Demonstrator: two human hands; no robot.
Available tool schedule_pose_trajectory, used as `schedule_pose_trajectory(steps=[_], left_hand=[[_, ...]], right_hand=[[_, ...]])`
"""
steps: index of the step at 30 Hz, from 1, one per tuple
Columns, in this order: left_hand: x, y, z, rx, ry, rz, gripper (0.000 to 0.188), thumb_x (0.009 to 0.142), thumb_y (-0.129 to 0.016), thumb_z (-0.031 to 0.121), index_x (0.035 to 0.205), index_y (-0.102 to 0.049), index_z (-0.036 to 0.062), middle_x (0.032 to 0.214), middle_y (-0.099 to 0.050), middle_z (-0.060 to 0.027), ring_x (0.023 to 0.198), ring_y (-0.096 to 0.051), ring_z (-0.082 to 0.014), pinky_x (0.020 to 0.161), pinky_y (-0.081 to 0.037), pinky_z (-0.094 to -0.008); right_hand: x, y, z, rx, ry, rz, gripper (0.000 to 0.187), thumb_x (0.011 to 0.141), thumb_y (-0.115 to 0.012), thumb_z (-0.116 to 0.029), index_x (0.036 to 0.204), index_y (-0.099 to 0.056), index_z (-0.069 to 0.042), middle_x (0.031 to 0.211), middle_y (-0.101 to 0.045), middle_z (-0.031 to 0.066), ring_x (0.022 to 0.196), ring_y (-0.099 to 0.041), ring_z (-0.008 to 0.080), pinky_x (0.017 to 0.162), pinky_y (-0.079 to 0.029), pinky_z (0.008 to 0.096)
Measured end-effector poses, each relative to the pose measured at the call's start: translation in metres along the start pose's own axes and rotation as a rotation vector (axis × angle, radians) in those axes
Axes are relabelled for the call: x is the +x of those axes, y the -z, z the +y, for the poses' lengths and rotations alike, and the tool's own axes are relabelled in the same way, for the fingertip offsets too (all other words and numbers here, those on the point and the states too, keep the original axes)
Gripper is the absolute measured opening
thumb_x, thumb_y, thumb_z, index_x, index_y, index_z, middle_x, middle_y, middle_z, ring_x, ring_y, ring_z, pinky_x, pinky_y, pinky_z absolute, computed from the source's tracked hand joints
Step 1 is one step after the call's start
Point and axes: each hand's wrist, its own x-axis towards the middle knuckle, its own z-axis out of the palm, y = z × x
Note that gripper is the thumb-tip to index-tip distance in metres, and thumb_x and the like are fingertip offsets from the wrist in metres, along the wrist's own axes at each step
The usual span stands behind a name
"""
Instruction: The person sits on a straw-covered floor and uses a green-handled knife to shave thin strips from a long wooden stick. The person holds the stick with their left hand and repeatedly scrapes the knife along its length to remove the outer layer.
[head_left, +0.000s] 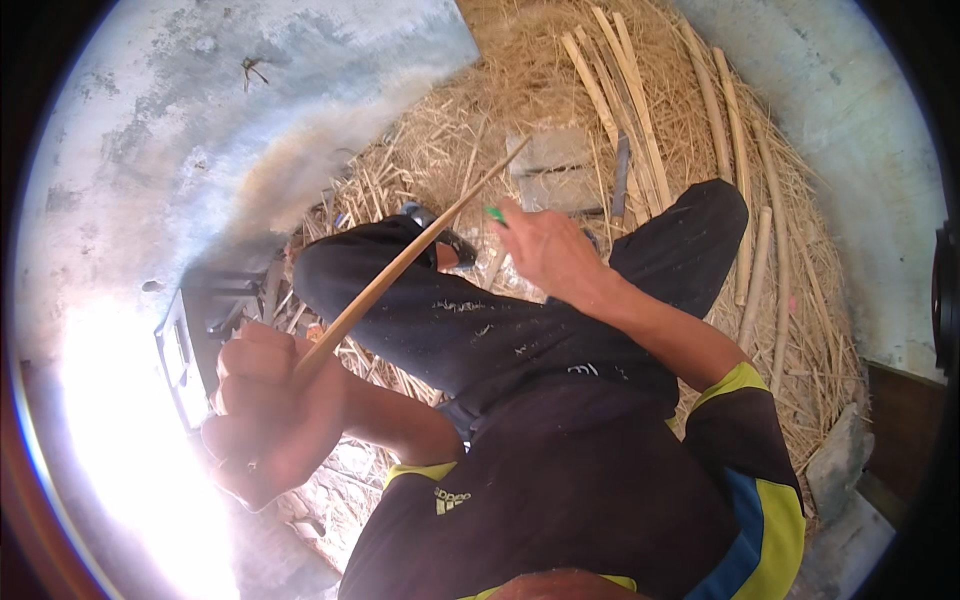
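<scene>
My left hand (275, 410) is closed round the thick end of a long bamboo strip (400, 265). The strip slants up and away to the right, over my left leg, and narrows toward its far tip. My right hand (552, 255) is closed in front of my lap, a little to the right of the strip and apart from it. A small green thing (495, 214) shows at its fingertips, too little of it to name. Whatever else lies inside that hand is hidden by the fingers.
Straw and shavings (440, 130) cover the ground around my bent legs. Two bricks or blocks (552, 150) lie ahead, beside a dark-bladed tool (621, 175). Several split strips (625, 85) and long poles (765, 200) lie to the right. A pale wall (200, 110) stands left.
</scene>
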Motion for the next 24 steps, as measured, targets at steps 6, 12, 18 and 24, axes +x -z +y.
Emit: schedule_pose_trajectory(steps=[6,12,18,24], left_hand=[[-0.001,0.006,-0.001,0.011,0.011,-0.042,0.038,0.085,-0.033,0.038,0.056,-0.031,0.0140,0.044,-0.027,0.0018,0.043,-0.022,-0.0123,0.040,-0.015,-0.0288],[0.002,-0.001,-0.004,0.074,-0.025,0.007,0.039,0.085,-0.032,0.040,0.054,-0.031,0.0162,0.043,-0.025,0.0028,0.042,-0.022,-0.0112,0.042,-0.015,-0.0280],[0.003,0.010,0.002,0.224,-0.050,0.074,0.041,0.084,-0.034,0.044,0.052,-0.030,0.0185,0.044,-0.020,0.0056,0.045,-0.020,-0.0100,0.044,-0.014,-0.0280],[0.005,-0.005,-0.009,0.152,-0.107,0.246,0.038,0.078,-0.036,0.033,0.048,-0.017,0.0190,0.041,-0.014,0.0034,0.045,-0.016,-0.0112,0.046,-0.016,-0.0275]], right_hand=[[0.012,-0.028,0.053,-0.110,-0.137,-0.010,0.024,0.091,-0.047,-0.021,0.098,-0.048,0.002,0.058,-0.056,0.0221,0.055,-0.059,0.0396,0.053,-0.047,0.0480],[0.016,-0.055,0.081,-0.180,-0.231,-0.080,0.026,0.088,-0.047,-0.015,0.105,-0.049,0.004,0.059,-0.059,0.0165,0.056,-0.062,0.0352,0.051,-0.051,0.0445],[0.020,-0.052,0.051,-0.028,-0.149,-0.116,0.023,0.093,-0.043,-0.016,0.102,-0.049,0.003,0.057,-0.057,0.0184,0.054,-0.060,0.0347,0.048,-0.048,0.0446],[0.038,-0.055,0.114,-0.106,-0.342,-0.041,0.028,0.092,-0.046,-0.021,0.103,-0.047,0.004,0.065,-0.058,0.0260,0.065,-0.059,0.0419,0.061,-0.046,0.0503]])
